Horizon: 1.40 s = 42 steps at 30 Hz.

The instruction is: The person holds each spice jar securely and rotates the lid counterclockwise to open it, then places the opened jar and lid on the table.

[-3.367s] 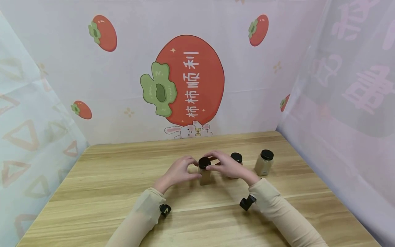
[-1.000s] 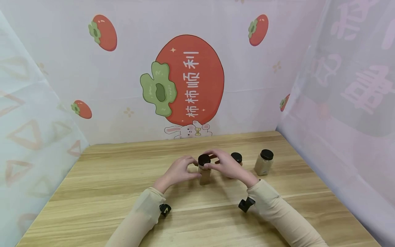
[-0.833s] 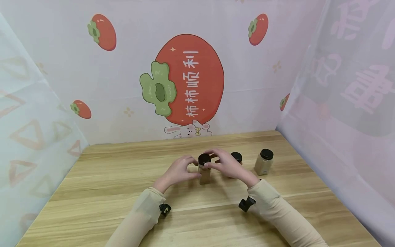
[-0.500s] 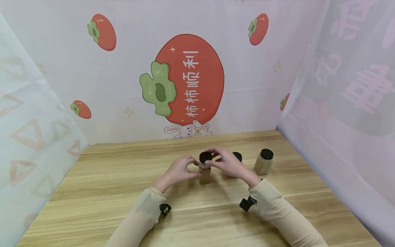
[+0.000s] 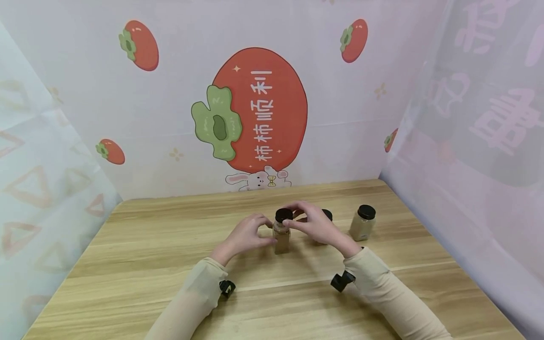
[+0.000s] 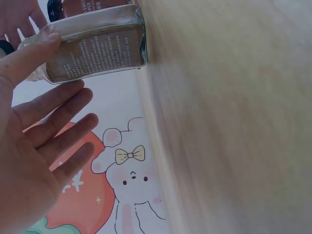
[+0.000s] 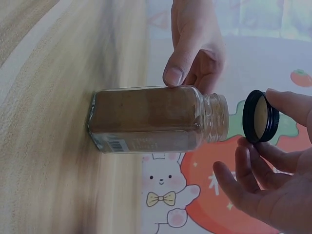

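Observation:
A square glass spice jar (image 5: 282, 243) of brown powder stands upright on the table, its threaded neck bare. My left hand (image 5: 248, 233) grips its side between thumb and fingertips; in the left wrist view the other fingers spread away from the glass. Just above the mouth, my right hand (image 5: 314, 223) pinches the round black lid (image 7: 261, 117) between thumb and fingertips. In the right wrist view a gap separates lid and neck, and the lid's pale inside shows.
A second black-lidded jar (image 5: 327, 214) stands partly hidden behind my right hand. Farther right is a jar of paler powder (image 5: 362, 227), also lidded in black. The wooden table (image 5: 170, 283) ends at a printed cloth backdrop (image 5: 178, 94).
The black lid, earlier seated on the jar, has come off and risen slightly up and right with my right hand. My left hand and the jar stay in place.

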### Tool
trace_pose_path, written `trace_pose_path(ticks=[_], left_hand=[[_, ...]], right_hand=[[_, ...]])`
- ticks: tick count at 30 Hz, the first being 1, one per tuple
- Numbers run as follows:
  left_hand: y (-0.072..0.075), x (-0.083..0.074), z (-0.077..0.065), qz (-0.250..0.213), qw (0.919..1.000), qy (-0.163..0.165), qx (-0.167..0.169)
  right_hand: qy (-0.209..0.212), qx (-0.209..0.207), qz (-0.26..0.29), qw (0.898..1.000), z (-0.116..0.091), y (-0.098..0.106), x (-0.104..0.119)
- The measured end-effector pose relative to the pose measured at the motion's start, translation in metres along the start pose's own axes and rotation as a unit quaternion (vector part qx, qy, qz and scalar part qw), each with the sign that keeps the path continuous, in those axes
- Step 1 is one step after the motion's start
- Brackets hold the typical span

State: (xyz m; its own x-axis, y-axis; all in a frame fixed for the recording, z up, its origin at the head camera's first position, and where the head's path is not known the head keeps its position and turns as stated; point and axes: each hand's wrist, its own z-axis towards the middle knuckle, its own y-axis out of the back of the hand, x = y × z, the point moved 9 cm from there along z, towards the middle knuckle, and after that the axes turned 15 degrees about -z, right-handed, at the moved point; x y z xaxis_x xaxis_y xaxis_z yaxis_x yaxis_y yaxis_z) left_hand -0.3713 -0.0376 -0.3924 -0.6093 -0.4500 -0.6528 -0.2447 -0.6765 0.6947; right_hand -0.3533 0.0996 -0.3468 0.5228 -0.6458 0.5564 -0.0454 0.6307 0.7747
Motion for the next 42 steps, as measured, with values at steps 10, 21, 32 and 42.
trace_pose_path(ticks=[10, 21, 32, 42], left_hand=[[0.000, 0.000, 0.000, 0.002, 1.0000, -0.005, -0.005], [0.000, 0.000, -0.001, 0.001, 1.0000, 0.003, 0.005], [-0.001, 0.002, 0.000, 0.004, 1.0000, 0.000, 0.002], [0.000, 0.000, 0.001, 0.008, 1.0000, -0.005, 0.000]], right_hand=[[-0.001, 0.004, 0.006, 1.000, -0.003, 0.002, 0.000], [-0.041, 0.001, 0.008, 0.999, -0.007, 0.005, -0.008], [-0.051, 0.007, 0.049, 0.997, -0.012, 0.005, -0.017], [-0.054, 0.039, 0.097, 0.993, -0.015, 0.002, -0.017]])
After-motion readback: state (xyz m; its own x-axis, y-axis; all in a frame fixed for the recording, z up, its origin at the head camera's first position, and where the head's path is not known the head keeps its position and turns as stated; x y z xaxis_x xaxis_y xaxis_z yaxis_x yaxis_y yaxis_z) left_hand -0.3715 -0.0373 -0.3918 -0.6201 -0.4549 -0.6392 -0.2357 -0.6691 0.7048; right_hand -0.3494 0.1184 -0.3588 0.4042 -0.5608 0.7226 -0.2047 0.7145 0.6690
